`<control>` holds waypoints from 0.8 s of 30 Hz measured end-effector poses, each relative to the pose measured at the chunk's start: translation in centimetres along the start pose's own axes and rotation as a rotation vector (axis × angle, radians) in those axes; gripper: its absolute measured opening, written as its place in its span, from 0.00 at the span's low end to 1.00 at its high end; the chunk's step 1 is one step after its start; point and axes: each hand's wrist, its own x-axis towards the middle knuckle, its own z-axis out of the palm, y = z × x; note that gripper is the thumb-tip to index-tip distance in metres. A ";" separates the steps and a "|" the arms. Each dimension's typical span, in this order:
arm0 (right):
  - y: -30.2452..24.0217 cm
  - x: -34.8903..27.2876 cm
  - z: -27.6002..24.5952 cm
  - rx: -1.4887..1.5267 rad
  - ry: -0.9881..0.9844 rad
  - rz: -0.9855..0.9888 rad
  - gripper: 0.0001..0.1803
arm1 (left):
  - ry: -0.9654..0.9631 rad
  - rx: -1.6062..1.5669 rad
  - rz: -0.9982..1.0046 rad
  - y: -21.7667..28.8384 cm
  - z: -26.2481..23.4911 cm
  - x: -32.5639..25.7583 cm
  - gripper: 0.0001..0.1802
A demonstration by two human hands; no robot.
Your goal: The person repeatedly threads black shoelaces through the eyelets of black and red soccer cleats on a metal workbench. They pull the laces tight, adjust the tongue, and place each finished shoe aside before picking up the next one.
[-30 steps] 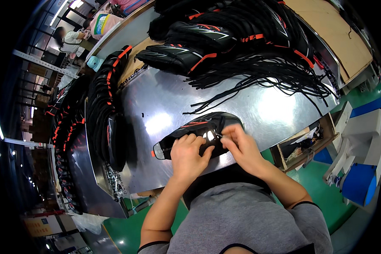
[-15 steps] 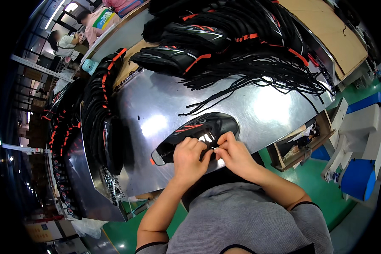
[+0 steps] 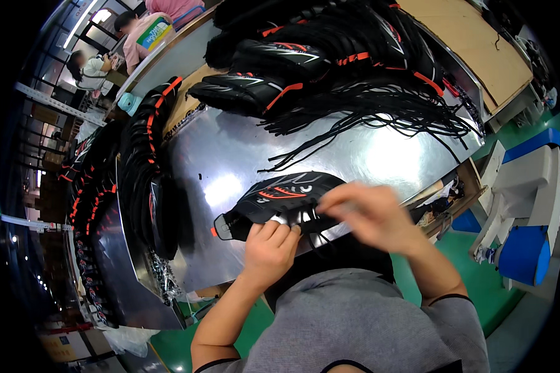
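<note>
A black shoe upper (image 3: 274,194) with orange and grey markings lies tilted on the metal table in front of me, its heel to the left. My left hand (image 3: 270,250) grips its near edge by the opening, fingers curled over it. Over the toe end and to the right, my right hand (image 3: 376,217) is smeared by motion; its fingers look bent, but what they hold does not show. Dark lace strands (image 3: 320,236) hang at the upper's near side, between my hands.
A bundle of black laces (image 3: 379,112) lies beyond the upper. Stacked black uppers stand behind it (image 3: 280,62) and along the left (image 3: 152,143). An open drawer (image 3: 448,202) juts out at right, near a blue-and-white chair (image 3: 522,217). Other people (image 3: 146,37) sit far left.
My right hand has moved right and away from my left hand. The upper has tilted, showing more of its far side. My left hand has slid slightly left and down.
</note>
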 end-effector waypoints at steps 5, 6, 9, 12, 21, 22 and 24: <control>2.8 0.1 5.8 -0.596 -0.319 -0.011 0.10 | 0.009 0.113 -0.022 -0.2 -0.8 -1.0 0.05; 2.9 0.3 6.0 -0.593 -0.342 -0.006 0.10 | 0.003 0.109 -0.013 -0.2 -0.6 -1.1 0.05; 3.2 0.2 6.3 -0.464 -0.367 0.080 0.10 | 0.013 0.079 -0.008 -0.3 -0.1 -1.5 0.05; 4.6 0.9 6.2 -0.180 -0.319 0.267 0.09 | 0.010 0.039 0.003 -0.7 0.1 -1.3 0.07; 0.1 9.6 -4.2 0.318 0.420 -0.023 0.06 | -0.085 -0.185 -0.037 -1.2 -0.7 -1.1 0.08; -1.2 10.4 -7.1 0.296 0.549 -0.047 0.07 | -0.086 -0.192 -0.038 -1.2 -0.9 -0.8 0.08; -1.1 10.3 -8.3 0.214 0.537 -0.168 0.08 | -0.106 -0.220 -0.044 -1.5 -1.1 -0.5 0.10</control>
